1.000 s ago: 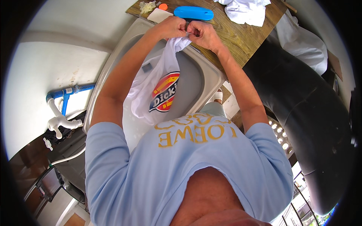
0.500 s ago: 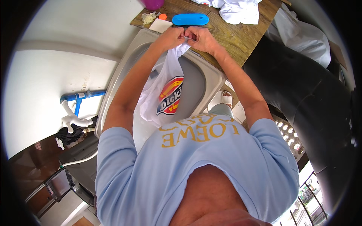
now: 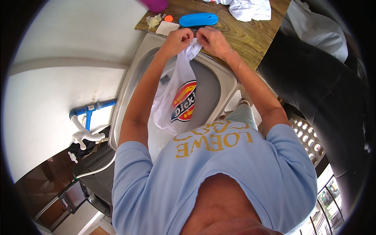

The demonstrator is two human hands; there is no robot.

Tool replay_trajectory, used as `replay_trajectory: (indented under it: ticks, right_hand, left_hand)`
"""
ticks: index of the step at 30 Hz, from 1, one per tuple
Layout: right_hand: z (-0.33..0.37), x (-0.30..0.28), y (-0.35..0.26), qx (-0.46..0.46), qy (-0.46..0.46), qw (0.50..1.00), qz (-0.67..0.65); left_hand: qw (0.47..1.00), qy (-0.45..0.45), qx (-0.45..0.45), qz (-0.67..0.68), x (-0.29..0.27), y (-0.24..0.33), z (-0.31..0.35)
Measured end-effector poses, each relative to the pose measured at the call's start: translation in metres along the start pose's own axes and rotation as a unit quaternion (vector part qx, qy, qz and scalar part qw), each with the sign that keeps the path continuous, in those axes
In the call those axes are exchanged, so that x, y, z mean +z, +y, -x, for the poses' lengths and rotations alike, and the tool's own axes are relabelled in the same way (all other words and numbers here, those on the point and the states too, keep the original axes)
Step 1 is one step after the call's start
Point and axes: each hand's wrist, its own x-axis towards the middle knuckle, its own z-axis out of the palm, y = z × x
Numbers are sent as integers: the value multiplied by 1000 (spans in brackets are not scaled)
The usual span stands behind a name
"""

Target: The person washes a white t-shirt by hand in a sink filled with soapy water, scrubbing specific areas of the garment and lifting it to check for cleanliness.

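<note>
A white shirt (image 3: 185, 70) with a red, yellow and dark printed patch hangs down into a grey sink basin (image 3: 231, 82). Its upper end is bunched between my two hands at the far rim. My left hand (image 3: 179, 41) pinches the cloth with curled fingers. Close beside it, my right hand (image 3: 213, 41) also grips the bunched cloth, its fingertips turned inward and partly hidden. The lower folds of the shirt spread along the near left side of the basin.
On the wooden counter (image 3: 243, 39) lie a blue brush (image 3: 198, 19), a white block (image 3: 167, 28), an orange cap (image 3: 168, 18), pale scraps (image 3: 153, 21), a purple container (image 3: 158, 4) and white cloth (image 3: 250, 10). A white faucet (image 3: 84, 135) is on the left wall.
My hands have moved slightly apart from being pressed together, with the bunched cloth between them. The whole view has shifted a little, so the sink appears farther right.
</note>
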Motion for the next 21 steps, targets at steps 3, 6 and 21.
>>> replay_trajectory:
  ticks: [3,6,21]
  right_hand:
    - [4,5,1,-25,28,999,10]
    - [6,9,5,-66,31,996,45]
    - [7,31,-13,43,86,985,147]
  left_hand:
    - [999,-3,3,-39,-1,-2,3]
    - [998,-15,-6,-57,-2,-5,2]
    - [998,-49,-46,-12,-10,-10,0]
